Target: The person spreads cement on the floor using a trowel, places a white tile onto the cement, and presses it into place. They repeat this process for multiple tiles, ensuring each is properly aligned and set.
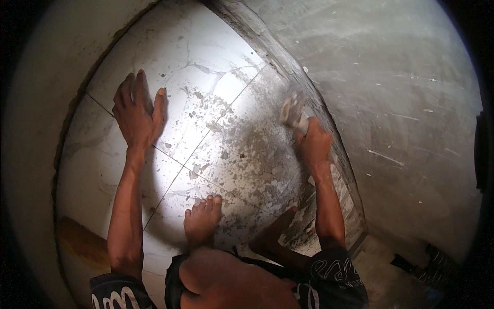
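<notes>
My right hand [316, 147] is closed around a short tool [293, 109] with a pale brownish, blurred head; motion hides its exact kind. The tool is beside the rough base strip [283, 56] that runs along the right wall. My left hand [138, 113] is over the white tiles on the left, fingers stretched out and holding nothing; whether the palm touches the floor I cannot tell. Grey crumbs and flakes of mortar [224, 154] lie scattered over the marbled tile floor [128, 177] between my hands, thickest toward the right.
A grey plastered wall [401, 113] stands close on the right, another wall [41, 103] on the left. My bare foot [203, 219] is on the tiles in front. A brown patch [82, 242] shows at lower left, and a dark object [429, 265] lies at lower right.
</notes>
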The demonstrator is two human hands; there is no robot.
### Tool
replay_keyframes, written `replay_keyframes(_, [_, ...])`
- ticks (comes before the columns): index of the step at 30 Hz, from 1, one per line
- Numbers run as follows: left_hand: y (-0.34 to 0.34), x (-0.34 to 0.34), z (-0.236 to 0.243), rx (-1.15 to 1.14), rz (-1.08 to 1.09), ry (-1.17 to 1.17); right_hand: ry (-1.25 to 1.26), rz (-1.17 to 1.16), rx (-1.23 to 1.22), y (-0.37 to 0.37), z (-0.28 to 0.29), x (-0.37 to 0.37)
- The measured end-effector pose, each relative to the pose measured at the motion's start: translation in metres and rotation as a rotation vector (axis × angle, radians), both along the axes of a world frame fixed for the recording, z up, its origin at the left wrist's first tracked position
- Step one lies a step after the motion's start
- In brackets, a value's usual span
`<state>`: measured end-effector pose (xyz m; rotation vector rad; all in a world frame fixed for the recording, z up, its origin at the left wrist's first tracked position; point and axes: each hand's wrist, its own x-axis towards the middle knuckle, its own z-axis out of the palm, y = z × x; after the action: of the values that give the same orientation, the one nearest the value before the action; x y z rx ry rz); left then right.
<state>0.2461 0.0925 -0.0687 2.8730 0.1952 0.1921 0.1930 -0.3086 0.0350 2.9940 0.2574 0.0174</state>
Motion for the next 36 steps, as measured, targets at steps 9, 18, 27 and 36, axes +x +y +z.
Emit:
replay_keyframes(9, [-0.002, 0.002, 0.0, -0.016, -0.017, -0.023, -0.029, -0.208, -0.051, -0.021, -0.012, -0.003])
replay_keyframes(18, [-0.002, 0.002, 0.003, 0.001, -0.015, 0.001, 0.001, -0.231, -0.121, -0.052, -0.016, -0.003])
replay_keyframes(27, [-0.002, 0.001, 0.001, -0.01, -0.004, -0.003, -0.024, -0.182, -0.094, -0.047, -0.01, -0.006])
replay_keyframes(36, [-0.001, 0.001, 0.002, 0.002, 0.002, 0.0, -0.023, -0.011, -0.073, -0.053, -0.011, -0.024])
